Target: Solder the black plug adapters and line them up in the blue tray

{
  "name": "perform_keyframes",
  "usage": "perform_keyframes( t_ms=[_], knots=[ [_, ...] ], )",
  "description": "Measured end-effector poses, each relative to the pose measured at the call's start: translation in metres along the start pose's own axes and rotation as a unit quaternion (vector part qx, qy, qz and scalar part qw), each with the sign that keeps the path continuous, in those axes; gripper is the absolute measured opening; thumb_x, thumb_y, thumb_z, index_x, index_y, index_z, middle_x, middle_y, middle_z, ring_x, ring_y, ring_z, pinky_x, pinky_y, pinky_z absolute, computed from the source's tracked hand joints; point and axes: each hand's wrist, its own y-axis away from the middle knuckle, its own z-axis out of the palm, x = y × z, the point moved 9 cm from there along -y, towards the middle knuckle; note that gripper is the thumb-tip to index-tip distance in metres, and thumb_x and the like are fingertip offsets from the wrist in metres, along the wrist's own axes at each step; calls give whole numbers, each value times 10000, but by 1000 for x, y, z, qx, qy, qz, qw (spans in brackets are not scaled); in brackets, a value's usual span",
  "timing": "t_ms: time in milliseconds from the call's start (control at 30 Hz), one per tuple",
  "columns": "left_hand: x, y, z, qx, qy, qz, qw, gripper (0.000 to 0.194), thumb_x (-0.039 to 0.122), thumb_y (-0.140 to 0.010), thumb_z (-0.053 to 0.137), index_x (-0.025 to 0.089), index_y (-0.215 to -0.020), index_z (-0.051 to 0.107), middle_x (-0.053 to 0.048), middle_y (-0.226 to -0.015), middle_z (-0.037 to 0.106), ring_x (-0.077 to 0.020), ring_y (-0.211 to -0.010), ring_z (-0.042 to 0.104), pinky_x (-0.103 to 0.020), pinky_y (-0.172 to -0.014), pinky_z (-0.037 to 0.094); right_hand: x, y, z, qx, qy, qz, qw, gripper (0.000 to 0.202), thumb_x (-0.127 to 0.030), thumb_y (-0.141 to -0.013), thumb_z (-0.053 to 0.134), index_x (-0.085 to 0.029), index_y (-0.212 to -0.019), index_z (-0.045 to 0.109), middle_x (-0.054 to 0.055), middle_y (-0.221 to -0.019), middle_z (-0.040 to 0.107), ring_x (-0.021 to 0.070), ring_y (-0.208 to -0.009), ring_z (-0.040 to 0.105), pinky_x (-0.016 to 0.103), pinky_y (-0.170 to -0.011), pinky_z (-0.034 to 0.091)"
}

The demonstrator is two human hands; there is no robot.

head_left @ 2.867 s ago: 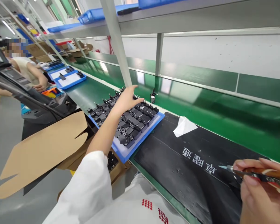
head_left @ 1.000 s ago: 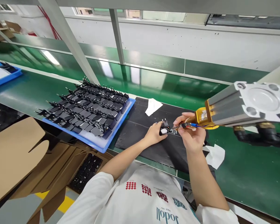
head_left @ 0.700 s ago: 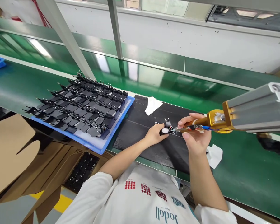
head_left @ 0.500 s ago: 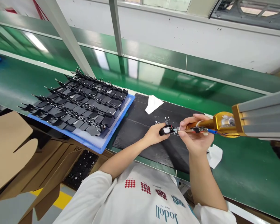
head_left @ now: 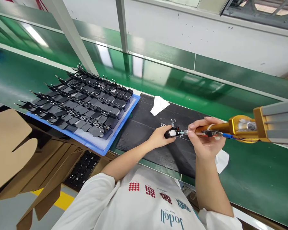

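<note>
My left hand (head_left: 159, 137) rests on the black mat (head_left: 144, 131), its thumb and fingers closed around a small black plug adapter (head_left: 173, 131). The adapter's casing is open on the side facing right, and two metal pins point away from me. In my right hand (head_left: 205, 140) is a glue dispensing gun (head_left: 220, 128) with a gold barrel, gripped near its front end. Its thin, pale nozzle (head_left: 183, 132) points left and reaches the adapter's open side. Whether the tip touches the parts inside cannot be made out.
To the left, a blue tray (head_left: 105, 150) holds rows of similar black adapters (head_left: 86, 102). White paper pieces (head_left: 159, 105) lie on and beside the mat. A large grey ribbed body (head_left: 280, 123) extends right from the gun. Cardboard boxes (head_left: 12, 147) stand below the bench's left edge.
My right hand and the gun have shifted slightly to the right, and more of the nozzle shows. The adapter in my left hand has barely moved. The view has tilted a little.
</note>
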Motion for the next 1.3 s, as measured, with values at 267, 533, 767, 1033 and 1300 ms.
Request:
perform_keyframes(
  t_ms=[267, 533, 767, 1033, 1300],
  knots=[
    [-24, -2, 11, -18, 92, -76, 993, 368, 243, -721, 761, 159, -1070, 677, -24, -938, 743, -203, -855, 693, -289, -778, 547, -6, 1, 17, -12, -8, -9, 1000, 508, -148, -778, 729, -314, -1219, 539, -22, -846, 640, 130, -645, 583, 281, -565, 514],
    [-14, 0, 11, 5, 173, -46, 984, 415, 236, -686, 814, 178, -1074, 680, -61, -1032, 751, -238, -956, 710, -334, -786, 592, -6, 3, 29, 10, -11, 11, 1000, 427, -230, -793, 739, -326, -1147, 520, -24, -820, 576, 149, -648, 563, 325, -588, 529],
    [-13, -1, 8, 24, 173, -21, 984, 444, 234, -659, 837, 174, -1069, 679, -56, -1031, 754, -231, -924, 716, -329, -769, 596, -3, 6, 27, 20, 0, 24, 999, 409, -295, -803, 736, -321, -1131, 492, -27, -811, 560, 157, -667, 558, 351, -635, 538],
    [-19, -4, -2, 53, 75, -25, 995, 380, 184, -708, 778, 181, -1068, 659, -59, -1084, 732, -230, -964, 693, -355, -838, 578, 9, 10, 12, 29, -55, 43, 997, 474, -564, -756, 729, -333, -1139, 572, -6, -769, 575, 176, -611, 531, 374, -598, 527],
    [1, 3, -29, 162, -106, 51, 980, 540, 122, -706, 756, 226, -1199, 562, -71, -1207, 675, -223, -996, 615, -385, -892, 545, 15, -11, -2, 65, -56, 12, 996, 304, -347, -807, 710, -322, -1106, 664, 1, -832, 627, 162, -693, 566, 288, -579, 469]
  ],
)
